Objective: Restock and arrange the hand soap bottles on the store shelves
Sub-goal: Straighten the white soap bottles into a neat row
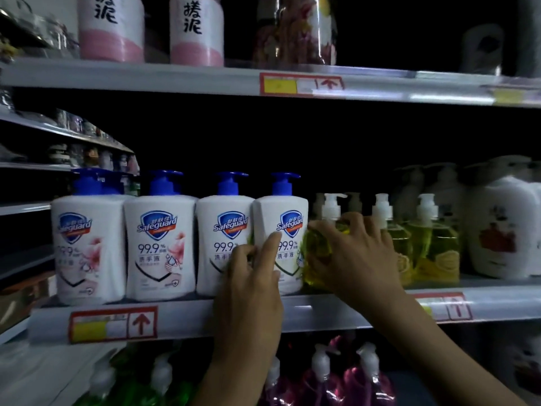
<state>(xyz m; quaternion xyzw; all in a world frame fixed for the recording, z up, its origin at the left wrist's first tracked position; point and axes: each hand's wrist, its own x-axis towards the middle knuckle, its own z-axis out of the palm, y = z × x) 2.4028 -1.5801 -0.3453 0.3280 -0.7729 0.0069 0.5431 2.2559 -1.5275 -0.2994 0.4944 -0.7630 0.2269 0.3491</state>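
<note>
A left hand (pixel 251 276) masks the lower labels of two white Safeguard bottles (pixel 281 244), while a right hand (pixel 354 253) covers most of the yellow soap bottle (pixel 317 259) just right of them. Farther right of those white bottles, pale pump bottles (pixel 433 194) fade into darkness. Below them, the shelf price tag (pixel 112 325) is too blurred to read.
</note>
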